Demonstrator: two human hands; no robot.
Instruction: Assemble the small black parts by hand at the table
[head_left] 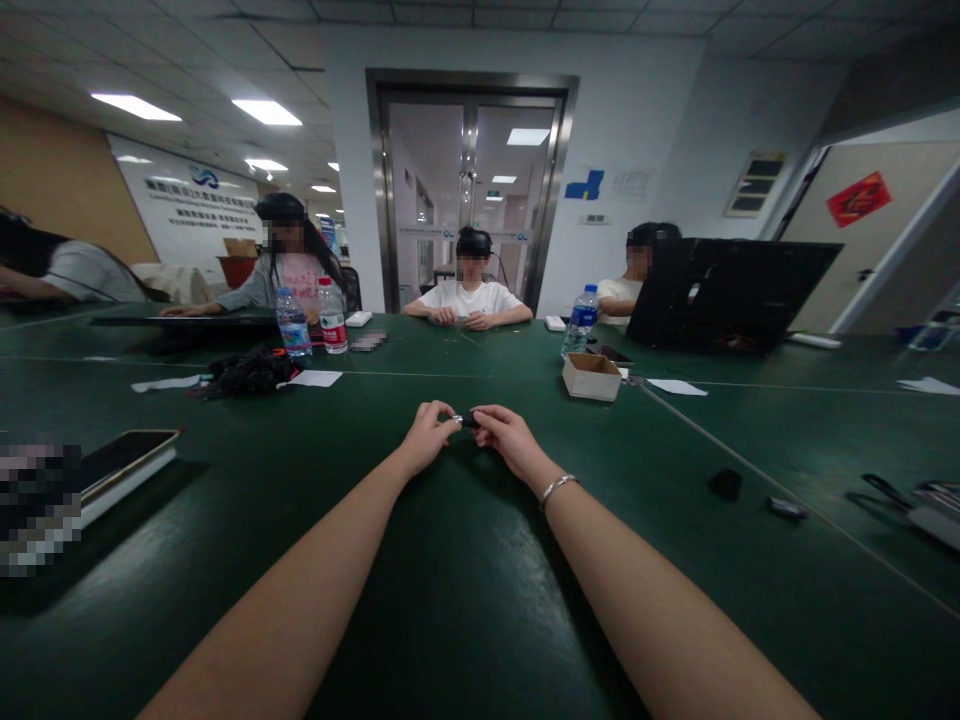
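A wide green table (450,600) is seen stretching across the whole scene, and behind it a glass door (425,200) is set in a pale wall. At the table's far right side, a black screen (731,295) is seen from behind. The far side is occupied by co-workers; directly opposite, a person in a white shirt (472,298) is seated with both forearms rested on the table. At the near left, a phone (127,458) is laid on a pale, flat stack. Two bottles (331,318) are stood side by side at the far left, near a black tangle (251,372), and another is placed at right, just behind an open box (589,383).

Over the middle of the table, the left hand (430,438) and the right hand (510,438) are brought close together, fingertips facing. Above the right wrist a silver bracelet (559,490) is worn. To the right, a black piece (724,485) is left on the table, well apart from both hands.

Between the fingertips, a small black object (469,420) is pinched: its silvery end is gripped by the left fingers, its dark end by the right. Whether the table is touched by it cannot be told.
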